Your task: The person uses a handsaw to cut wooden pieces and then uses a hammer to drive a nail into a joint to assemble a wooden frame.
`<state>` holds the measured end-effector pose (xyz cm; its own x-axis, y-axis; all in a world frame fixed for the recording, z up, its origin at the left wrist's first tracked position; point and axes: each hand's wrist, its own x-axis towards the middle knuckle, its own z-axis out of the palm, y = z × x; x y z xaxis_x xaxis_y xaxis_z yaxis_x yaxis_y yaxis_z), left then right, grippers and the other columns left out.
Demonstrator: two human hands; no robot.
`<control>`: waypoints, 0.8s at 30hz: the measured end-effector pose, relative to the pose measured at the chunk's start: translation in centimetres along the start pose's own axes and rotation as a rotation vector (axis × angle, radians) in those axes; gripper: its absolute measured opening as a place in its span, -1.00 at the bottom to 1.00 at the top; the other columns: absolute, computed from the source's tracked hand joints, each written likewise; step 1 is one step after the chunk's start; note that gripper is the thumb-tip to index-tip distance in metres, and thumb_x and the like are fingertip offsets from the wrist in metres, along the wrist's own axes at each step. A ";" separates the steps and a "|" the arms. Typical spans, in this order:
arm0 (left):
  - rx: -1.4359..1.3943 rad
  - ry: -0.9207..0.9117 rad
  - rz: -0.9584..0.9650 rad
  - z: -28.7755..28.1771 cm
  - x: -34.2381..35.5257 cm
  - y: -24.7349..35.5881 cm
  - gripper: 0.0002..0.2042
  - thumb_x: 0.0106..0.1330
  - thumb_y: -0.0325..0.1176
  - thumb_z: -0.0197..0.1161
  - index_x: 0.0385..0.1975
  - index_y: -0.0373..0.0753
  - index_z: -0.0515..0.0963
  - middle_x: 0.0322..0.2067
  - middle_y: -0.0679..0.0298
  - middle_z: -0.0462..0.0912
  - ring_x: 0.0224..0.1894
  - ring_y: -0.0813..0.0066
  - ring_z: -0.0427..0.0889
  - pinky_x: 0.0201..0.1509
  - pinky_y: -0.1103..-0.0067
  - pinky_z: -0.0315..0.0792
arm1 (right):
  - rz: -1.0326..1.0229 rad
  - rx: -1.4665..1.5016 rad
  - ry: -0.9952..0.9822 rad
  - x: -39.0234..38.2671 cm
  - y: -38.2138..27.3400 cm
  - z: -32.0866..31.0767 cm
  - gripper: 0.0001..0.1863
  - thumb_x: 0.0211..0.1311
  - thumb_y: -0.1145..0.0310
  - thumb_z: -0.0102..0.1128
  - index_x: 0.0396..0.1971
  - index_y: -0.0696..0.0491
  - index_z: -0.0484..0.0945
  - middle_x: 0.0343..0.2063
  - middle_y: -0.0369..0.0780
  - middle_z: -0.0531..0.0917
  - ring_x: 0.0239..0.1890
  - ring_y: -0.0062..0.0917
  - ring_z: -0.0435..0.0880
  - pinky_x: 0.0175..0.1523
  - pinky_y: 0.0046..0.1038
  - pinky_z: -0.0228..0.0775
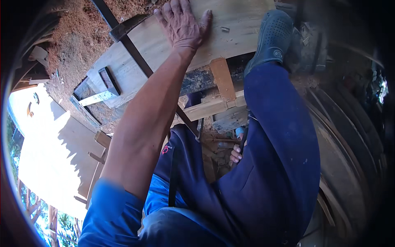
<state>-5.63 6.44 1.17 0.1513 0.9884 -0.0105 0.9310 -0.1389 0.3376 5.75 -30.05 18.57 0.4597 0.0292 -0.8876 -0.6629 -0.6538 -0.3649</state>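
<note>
My left hand (181, 25) lies palm down on a wide pale wooden board (236, 26), fingers spread, holding nothing. A try square (108, 84) with a dark-edged stock and a shiny blade rests on the board's left part. A long dark metal bar (135, 55), with a block-like jaw near its upper end, slants across the board and passes under my left forearm. Low between my legs, the fingers of my right hand (235, 153) are wrapped round a dark handle (244, 139). My right leg hides the rest of that hand and what the handle belongs to.
My right foot, in a grey-blue clog (275, 35), presses on the board's right end. An orange-brown wooden piece (222, 78) stands below the board's near edge. Curved planks (343, 164) are stacked at right. Reddish sawdust (78, 45) covers the ground at upper left.
</note>
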 end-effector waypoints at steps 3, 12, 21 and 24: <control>0.043 0.099 0.063 1.0 -0.1 -0.6 -0.24 0.22 0.10 0.23 0.29 -0.33 0.27 0.23 -0.01 0.31 0.33 0.01 0.21 0.52 0.07 -0.22 | -0.002 -0.036 0.007 -1.0 0.3 -0.7 -0.80 0.52 0.23 -0.09 -0.03 0.01 0.35 -0.55 -0.32 0.42 -0.63 -0.71 0.35 -0.56 -0.62 0.23; -0.605 -0.264 -0.221 -4.0 -11.1 4.0 -0.55 0.25 -0.33 0.26 0.09 -0.39 0.38 -0.07 -0.12 0.46 0.00 -0.07 0.48 0.14 0.19 0.37 | -0.015 -0.084 0.068 -2.6 0.1 -3.1 -0.77 0.52 0.23 -0.08 0.00 0.03 0.36 -0.52 -0.32 0.44 -0.60 -0.71 0.36 -0.52 -0.63 0.24; -0.628 -1.071 -0.707 -2.5 -17.3 2.4 -0.54 0.35 -0.07 0.09 -0.10 -0.44 0.61 -0.12 -0.22 0.65 0.02 -0.10 0.62 0.16 0.23 0.43 | -0.028 -0.111 0.080 -3.3 -0.7 -4.4 -0.74 0.52 0.24 -0.08 0.03 0.05 0.38 -0.50 -0.31 0.45 -0.57 -0.71 0.38 -0.48 -0.64 0.25; -0.604 -1.083 -0.596 -2.2 -18.0 1.8 -0.54 0.34 -0.07 0.11 -0.13 -0.44 0.63 -0.18 -0.18 0.68 -0.01 -0.07 0.65 0.18 0.26 0.43 | -0.037 -0.124 0.083 -3.2 -1.0 -4.7 -0.74 0.52 0.24 -0.08 0.04 0.06 0.38 -0.49 -0.31 0.46 -0.56 -0.71 0.38 -0.47 -0.64 0.25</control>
<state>-7.38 -11.43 4.04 0.2242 0.3091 -0.9242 0.7004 0.6083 0.3734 7.70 -33.04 23.09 0.5330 -0.0040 -0.8461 -0.5691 -0.7417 -0.3550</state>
